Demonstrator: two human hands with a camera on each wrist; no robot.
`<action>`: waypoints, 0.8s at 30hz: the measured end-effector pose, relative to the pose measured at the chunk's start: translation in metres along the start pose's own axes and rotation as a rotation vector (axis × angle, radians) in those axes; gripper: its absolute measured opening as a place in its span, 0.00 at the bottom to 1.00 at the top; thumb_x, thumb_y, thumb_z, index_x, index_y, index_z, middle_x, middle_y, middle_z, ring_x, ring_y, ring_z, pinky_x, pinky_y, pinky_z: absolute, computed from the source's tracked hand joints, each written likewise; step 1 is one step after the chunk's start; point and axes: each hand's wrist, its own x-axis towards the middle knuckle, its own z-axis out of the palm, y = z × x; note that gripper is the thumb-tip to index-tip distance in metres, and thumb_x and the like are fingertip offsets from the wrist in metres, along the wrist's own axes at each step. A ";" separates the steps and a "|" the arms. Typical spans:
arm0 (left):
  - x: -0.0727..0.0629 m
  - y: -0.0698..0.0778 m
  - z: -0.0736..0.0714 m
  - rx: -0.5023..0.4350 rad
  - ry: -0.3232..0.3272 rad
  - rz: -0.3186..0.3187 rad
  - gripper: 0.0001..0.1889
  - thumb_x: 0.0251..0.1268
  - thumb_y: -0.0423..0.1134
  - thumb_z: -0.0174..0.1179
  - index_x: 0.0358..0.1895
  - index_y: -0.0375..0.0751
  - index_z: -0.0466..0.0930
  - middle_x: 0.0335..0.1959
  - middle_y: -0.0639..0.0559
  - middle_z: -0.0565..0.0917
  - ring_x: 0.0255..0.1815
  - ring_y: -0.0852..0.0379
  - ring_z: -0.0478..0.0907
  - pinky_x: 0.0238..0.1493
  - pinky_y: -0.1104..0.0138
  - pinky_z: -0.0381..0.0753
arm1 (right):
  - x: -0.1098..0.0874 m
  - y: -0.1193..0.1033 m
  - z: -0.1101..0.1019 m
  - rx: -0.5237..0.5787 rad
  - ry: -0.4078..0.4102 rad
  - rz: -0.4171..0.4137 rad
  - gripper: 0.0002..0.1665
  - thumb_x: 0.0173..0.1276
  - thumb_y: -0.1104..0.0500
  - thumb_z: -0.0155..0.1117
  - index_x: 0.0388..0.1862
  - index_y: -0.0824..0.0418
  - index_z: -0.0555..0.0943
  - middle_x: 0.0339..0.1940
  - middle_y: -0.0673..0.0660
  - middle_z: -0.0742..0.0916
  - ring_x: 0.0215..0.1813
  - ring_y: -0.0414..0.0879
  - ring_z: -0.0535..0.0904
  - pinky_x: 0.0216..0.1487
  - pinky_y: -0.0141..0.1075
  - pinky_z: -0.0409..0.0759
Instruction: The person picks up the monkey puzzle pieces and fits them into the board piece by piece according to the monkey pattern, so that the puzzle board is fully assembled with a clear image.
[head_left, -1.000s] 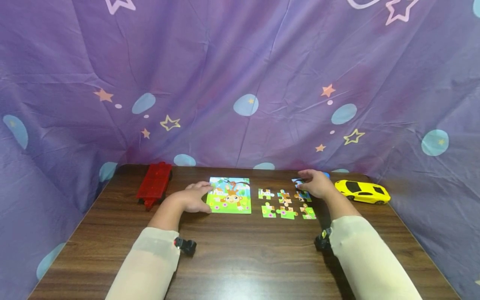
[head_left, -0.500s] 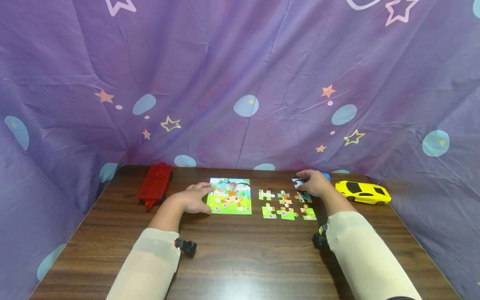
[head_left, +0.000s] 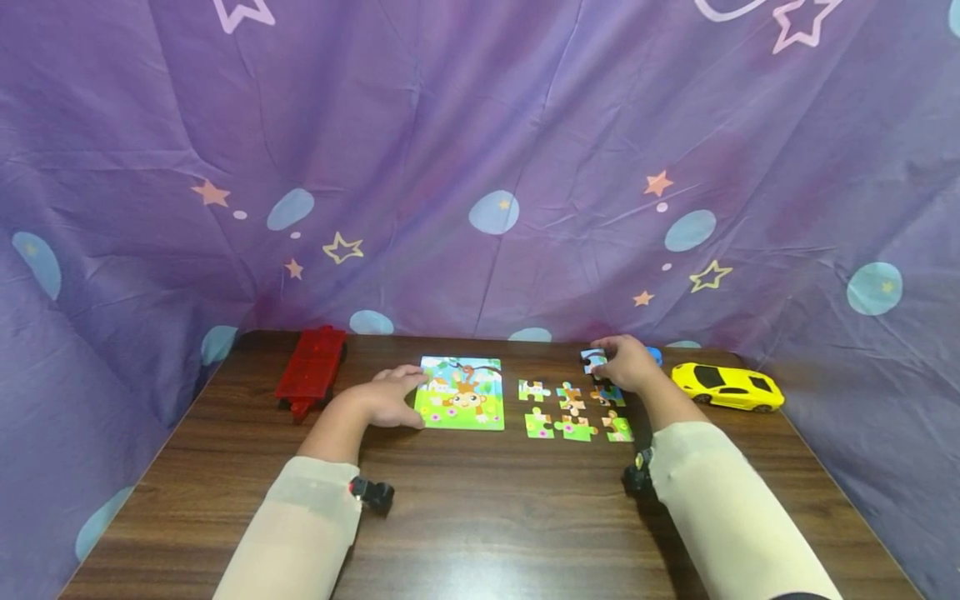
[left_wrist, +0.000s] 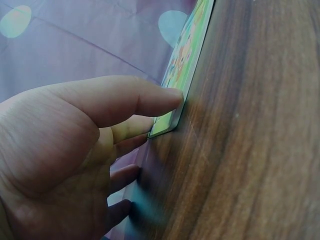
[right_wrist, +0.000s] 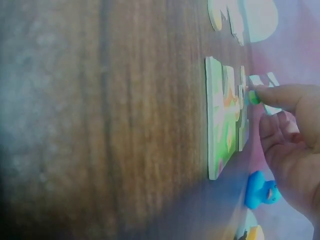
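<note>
My left hand (head_left: 388, 397) rests at the left side of a square monkey picture puzzle board (head_left: 480, 412). In the left wrist view its thumb (left_wrist: 150, 100) touches the board's near corner, fingers loosely spread. My right hand (head_left: 633, 367) pinches a light-blue puzzle piece (head_left: 592, 360) with a dark branch on it. The piece is tipped up above the back of the table, partly covered by the fingertips. Below it lie two rows of loose pieces, among them a flower piece (head_left: 576, 428) and a house piece (head_left: 532, 390).
A red see-through toy trailer (head_left: 309, 367) stands at the back left. To the right is a yellow toy car (head_left: 727, 386). A small blue toy (right_wrist: 259, 190) sits behind my right hand. A purple star-patterned cloth (head_left: 420, 250) hangs along the table's back edge.
My right hand has raised the light-blue puzzle piece from the table and shifted slightly left and back with it. The left hand has stayed at the board.
</note>
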 end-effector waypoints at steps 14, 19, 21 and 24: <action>-0.001 -0.001 0.000 0.019 0.013 0.020 0.49 0.60 0.50 0.72 0.86 0.50 0.61 0.89 0.48 0.54 0.89 0.37 0.49 0.85 0.36 0.57 | -0.012 -0.037 0.006 0.167 0.037 -0.043 0.30 0.68 0.60 0.76 0.69 0.60 0.83 0.47 0.61 0.86 0.50 0.53 0.80 0.52 0.40 0.79; -0.001 -0.001 0.000 0.023 0.012 0.021 0.49 0.60 0.50 0.72 0.86 0.49 0.60 0.89 0.48 0.54 0.89 0.37 0.49 0.85 0.36 0.57 | -0.015 -0.058 0.016 0.254 0.003 -0.080 0.33 0.64 0.64 0.78 0.70 0.59 0.83 0.47 0.60 0.87 0.48 0.50 0.81 0.49 0.36 0.81; -0.001 -0.001 0.000 0.025 0.011 0.022 0.49 0.61 0.50 0.71 0.86 0.49 0.60 0.89 0.48 0.54 0.89 0.37 0.49 0.85 0.37 0.57 | -0.017 -0.066 0.020 0.297 -0.021 -0.081 0.33 0.64 0.65 0.77 0.70 0.59 0.82 0.47 0.60 0.87 0.48 0.50 0.81 0.48 0.35 0.82; -0.001 -0.001 0.000 0.024 0.013 0.025 0.49 0.60 0.50 0.72 0.86 0.49 0.61 0.89 0.48 0.54 0.89 0.37 0.50 0.85 0.37 0.57 | -0.017 -0.077 0.026 0.356 -0.053 -0.071 0.33 0.65 0.66 0.76 0.70 0.58 0.82 0.46 0.59 0.86 0.46 0.49 0.80 0.42 0.34 0.83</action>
